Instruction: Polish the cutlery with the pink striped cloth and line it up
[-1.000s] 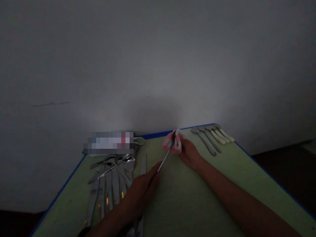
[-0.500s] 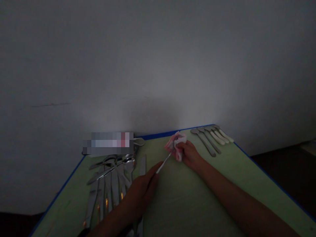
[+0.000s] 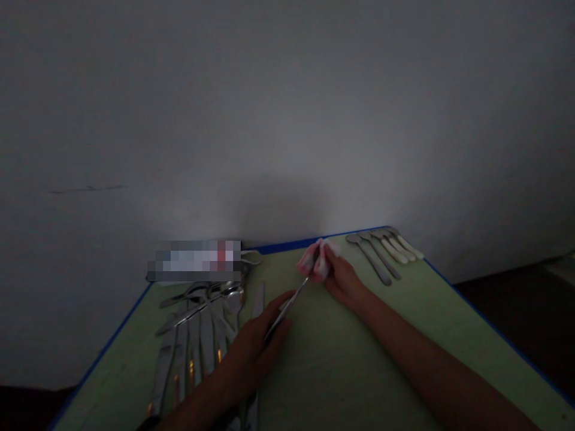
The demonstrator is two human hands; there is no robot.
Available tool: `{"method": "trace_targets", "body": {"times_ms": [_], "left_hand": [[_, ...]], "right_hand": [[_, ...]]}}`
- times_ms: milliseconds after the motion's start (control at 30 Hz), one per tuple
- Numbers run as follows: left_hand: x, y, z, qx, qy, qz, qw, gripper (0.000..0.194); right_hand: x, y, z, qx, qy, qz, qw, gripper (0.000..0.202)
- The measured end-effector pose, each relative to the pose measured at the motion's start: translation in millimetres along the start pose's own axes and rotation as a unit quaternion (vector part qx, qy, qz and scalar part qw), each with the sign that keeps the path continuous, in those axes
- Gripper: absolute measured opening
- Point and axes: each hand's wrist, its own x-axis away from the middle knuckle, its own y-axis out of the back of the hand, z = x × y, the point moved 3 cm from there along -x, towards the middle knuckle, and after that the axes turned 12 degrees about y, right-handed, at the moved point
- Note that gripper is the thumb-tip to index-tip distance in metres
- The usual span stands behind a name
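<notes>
My left hand (image 3: 258, 347) is closed round the handle of a metal utensil (image 3: 291, 300), which slants up to the right. Its far end is hidden inside a pink and white cloth (image 3: 314, 261). The fingers of my right hand (image 3: 344, 278) are pressed together on that cloth, wrapped about the utensil's head. Left of my left hand lies a pile of metal cutlery (image 3: 206, 320), with spoons, forks and knives overlapping. To the right of the cloth, several spoons (image 3: 371, 257) lie side by side, some with white handles (image 3: 395, 250).
The green table (image 3: 323, 371) has a blue edge (image 3: 287, 246) and stands against a grey wall (image 3: 287, 120). At its back left corner is a blurred-out object (image 3: 197, 261). A single knife (image 3: 259, 299) lies beside the pile.
The cloth has been folded further around the utensil's head, and my right fingers have shifted up on it. My left hand has turned the utensil slightly.
</notes>
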Motion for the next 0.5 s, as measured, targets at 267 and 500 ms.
{"method": "trace_targets", "body": {"times_ms": [267, 500], "left_hand": [[-1.6, 0.3, 1.5, 0.017, -0.008, -0.008, 1.000, 0.043], [0.5, -1.7, 0.5, -0.025, 0.012, 0.007, 1.000, 0.048]], "right_hand": [[-3.7, 3.8, 6.6, -0.141, -0.021, 0.001, 0.990, 0.024], [2.2, 0.2, 2.3, 0.000, -0.009, 0.014, 1.000, 0.028]]}}
